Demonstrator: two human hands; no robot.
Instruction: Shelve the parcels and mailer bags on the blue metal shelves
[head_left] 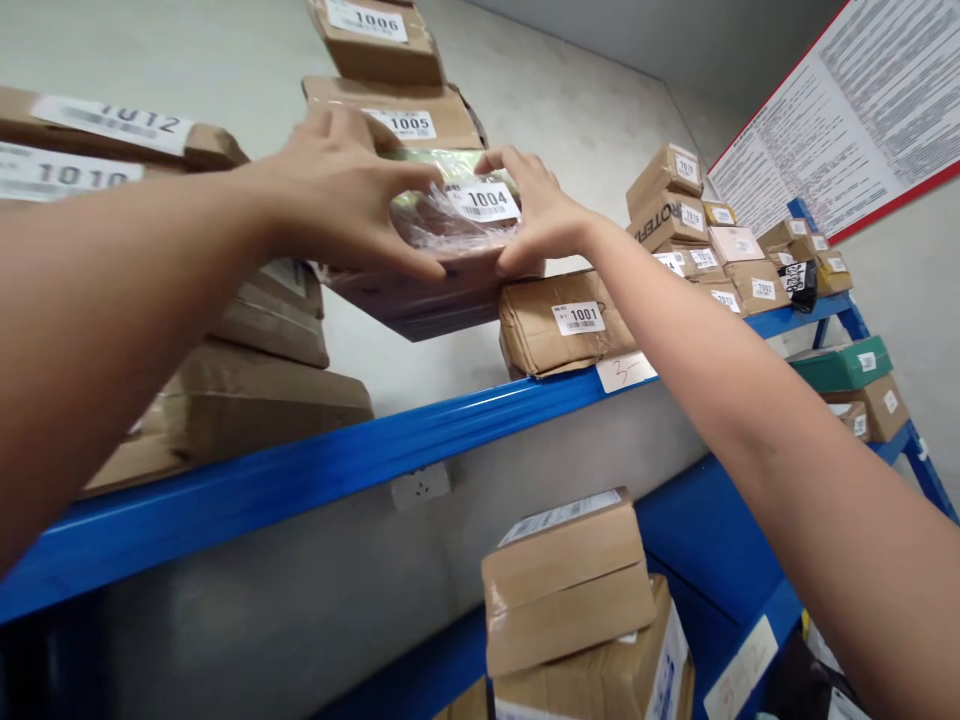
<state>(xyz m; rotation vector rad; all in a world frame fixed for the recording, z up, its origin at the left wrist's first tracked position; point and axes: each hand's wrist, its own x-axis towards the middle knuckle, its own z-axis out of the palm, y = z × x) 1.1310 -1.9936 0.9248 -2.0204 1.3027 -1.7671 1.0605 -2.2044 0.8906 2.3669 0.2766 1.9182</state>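
Both hands reach up to a stack of parcels on the upper blue shelf (420, 430). My left hand (341, 195) grips the left side of a plastic-wrapped parcel labelled 1004 (469, 205). My right hand (536, 215) holds the same parcel's right side, thumb under its front edge. Beneath it lies a darker flat parcel (427, 300), tilted out over the shelf edge. Above sit brown parcels 1005 (420, 115) and 1006 (375, 35). Parcel 1001 (562, 325) lies on the shelf just under my right wrist.
Brown parcels 1012 (120, 125) and 1010 (52, 175) are stacked at left. More labelled boxes (705, 240) crowd the shelf's right end. A taped box (570, 580) stands on the lower shelf. A printed wall chart (847, 110) hangs at right; a wall socket (420, 487) sits below the shelf.
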